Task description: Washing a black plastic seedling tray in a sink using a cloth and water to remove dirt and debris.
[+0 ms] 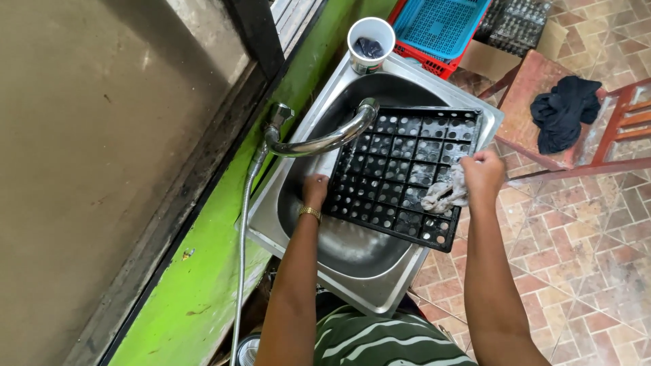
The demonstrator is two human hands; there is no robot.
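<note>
A black plastic tray (pixel 400 169) with a grid of round holes lies tilted over the steel sink (pixel 380 285), wet and soapy. My left hand (pixel 315 191) grips the tray's near left edge; a gold bracelet sits on that wrist. My right hand (pixel 483 175) is closed on a grey wet rag (pixel 444 195) pressed against the tray's right side. A curved chrome tap (pixel 319 139) reaches over the tray's top left corner.
A white cup (pixel 370 42) with something dark inside stands at the sink's far corner. Blue and red baskets (pixel 437 30) lie behind it. A dark cloth (pixel 564 112) rests on a reddish stool at right. A green ledge (pixel 203 271) runs along the left; tiled floor lies to the right.
</note>
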